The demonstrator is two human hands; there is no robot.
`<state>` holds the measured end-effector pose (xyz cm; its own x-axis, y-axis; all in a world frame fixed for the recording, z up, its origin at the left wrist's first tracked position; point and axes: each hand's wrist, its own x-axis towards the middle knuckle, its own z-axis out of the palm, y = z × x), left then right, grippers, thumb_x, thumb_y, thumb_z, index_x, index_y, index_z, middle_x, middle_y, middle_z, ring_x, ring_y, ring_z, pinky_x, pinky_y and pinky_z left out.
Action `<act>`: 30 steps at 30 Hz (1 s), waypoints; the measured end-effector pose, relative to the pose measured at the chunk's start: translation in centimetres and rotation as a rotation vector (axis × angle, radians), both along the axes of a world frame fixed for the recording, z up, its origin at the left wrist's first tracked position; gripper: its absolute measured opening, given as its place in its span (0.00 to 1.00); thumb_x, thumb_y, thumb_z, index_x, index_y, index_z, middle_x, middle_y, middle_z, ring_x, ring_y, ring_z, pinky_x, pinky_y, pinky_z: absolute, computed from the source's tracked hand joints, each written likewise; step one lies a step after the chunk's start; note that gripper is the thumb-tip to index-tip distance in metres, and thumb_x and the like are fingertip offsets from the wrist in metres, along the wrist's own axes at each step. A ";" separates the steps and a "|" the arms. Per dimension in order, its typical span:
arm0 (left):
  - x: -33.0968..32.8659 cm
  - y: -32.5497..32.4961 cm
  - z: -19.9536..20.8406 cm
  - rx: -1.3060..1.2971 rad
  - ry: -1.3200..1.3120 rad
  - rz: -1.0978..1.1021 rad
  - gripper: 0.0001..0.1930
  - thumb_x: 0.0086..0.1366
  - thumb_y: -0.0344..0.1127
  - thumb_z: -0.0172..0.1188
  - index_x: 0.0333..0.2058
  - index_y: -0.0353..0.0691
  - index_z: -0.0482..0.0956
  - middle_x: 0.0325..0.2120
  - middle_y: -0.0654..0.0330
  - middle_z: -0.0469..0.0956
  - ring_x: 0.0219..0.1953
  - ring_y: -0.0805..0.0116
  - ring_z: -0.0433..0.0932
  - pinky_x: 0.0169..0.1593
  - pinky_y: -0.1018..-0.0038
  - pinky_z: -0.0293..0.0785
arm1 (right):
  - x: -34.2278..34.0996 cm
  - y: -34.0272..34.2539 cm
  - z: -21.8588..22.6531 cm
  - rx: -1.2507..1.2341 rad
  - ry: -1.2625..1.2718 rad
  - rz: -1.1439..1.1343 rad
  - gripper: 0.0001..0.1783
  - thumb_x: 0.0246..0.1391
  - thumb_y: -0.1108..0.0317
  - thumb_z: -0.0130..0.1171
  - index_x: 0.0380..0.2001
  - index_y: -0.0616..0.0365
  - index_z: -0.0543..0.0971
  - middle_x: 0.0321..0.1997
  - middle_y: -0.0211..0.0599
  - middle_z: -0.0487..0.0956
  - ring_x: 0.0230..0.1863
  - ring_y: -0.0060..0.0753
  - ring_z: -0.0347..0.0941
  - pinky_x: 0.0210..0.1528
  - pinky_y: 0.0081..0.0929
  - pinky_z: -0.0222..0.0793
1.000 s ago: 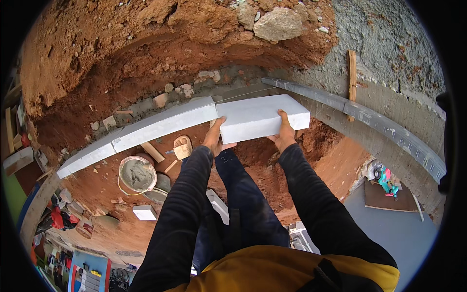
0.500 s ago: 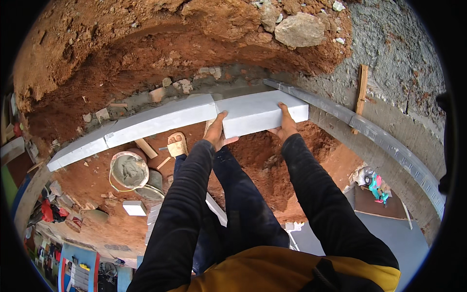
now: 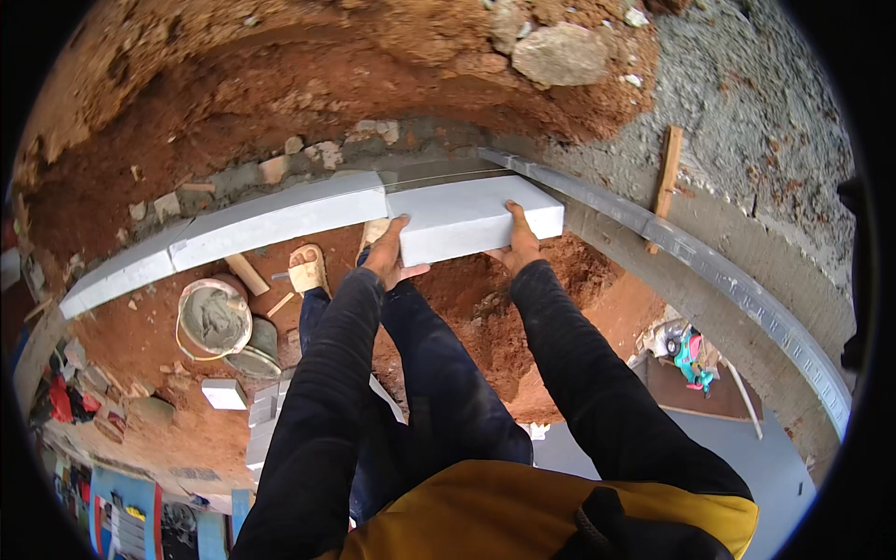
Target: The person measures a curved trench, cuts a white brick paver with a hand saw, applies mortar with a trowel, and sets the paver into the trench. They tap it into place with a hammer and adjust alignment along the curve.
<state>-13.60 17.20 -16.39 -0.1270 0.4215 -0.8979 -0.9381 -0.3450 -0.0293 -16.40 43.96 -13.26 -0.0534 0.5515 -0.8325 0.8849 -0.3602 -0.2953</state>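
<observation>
A white lightweight concrete block (image 3: 481,217) is gripped between my two hands, its left end up against the end of a row of similar blocks (image 3: 280,220). My left hand (image 3: 386,256) is closed on its near left corner, thumb on top and fingers below. Toward the right end, my right hand (image 3: 519,246) holds the near side, thumb on the top face and fingers underneath. A thin string (image 3: 446,176) runs along the far edge of the blocks. Grey mortar (image 3: 425,172) shows behind the held block; what lies directly under it is hidden.
A long metal bar (image 3: 700,252) curves past the right, near an upright wood strip (image 3: 665,187). Left of my feet stand a mortar bucket (image 3: 217,317) and a loose block (image 3: 224,394). Red earth with a big rock (image 3: 562,56) rises beyond. A teal power tool (image 3: 691,359) lies at right.
The whole view has shifted, so everything appears slightly farther left. Both hands keep hold of the block, and its position against the row looks nearly the same.
</observation>
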 end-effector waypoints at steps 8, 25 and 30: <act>9.1 -2.1 6.5 0.127 -0.098 0.151 0.42 0.70 0.65 0.61 0.73 0.45 0.65 0.68 0.53 0.73 0.67 0.51 0.75 0.64 0.42 0.76 | 7.3 -2.1 9.2 -0.216 0.135 0.084 0.43 0.57 0.39 0.67 0.70 0.47 0.68 0.67 0.41 0.76 0.64 0.50 0.77 0.60 0.61 0.81; 29.3 -39.9 18.8 -0.217 0.862 0.214 0.71 0.46 0.60 0.83 0.79 0.36 0.49 0.77 0.44 0.58 0.79 0.47 0.55 0.79 0.56 0.53 | 12.7 -33.7 32.5 -0.393 0.383 1.859 0.71 0.35 0.51 0.82 0.76 0.69 0.53 0.71 0.59 0.68 0.73 0.55 0.65 0.75 0.47 0.62; 41.3 -43.9 26.5 -0.424 0.877 0.316 0.65 0.42 0.47 0.86 0.75 0.33 0.57 0.66 0.48 0.72 0.69 0.53 0.70 0.71 0.58 0.65 | 15.5 -45.0 28.1 -0.923 0.190 1.994 0.68 0.36 0.56 0.80 0.78 0.63 0.55 0.74 0.55 0.67 0.74 0.51 0.65 0.76 0.46 0.60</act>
<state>27.74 -26.68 10.11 -0.8613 -0.0756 -0.5025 -0.4347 -0.4024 0.8057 -0.93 -1.06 14.83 0.0280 -0.7401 -0.6719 0.1628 0.6666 -0.7274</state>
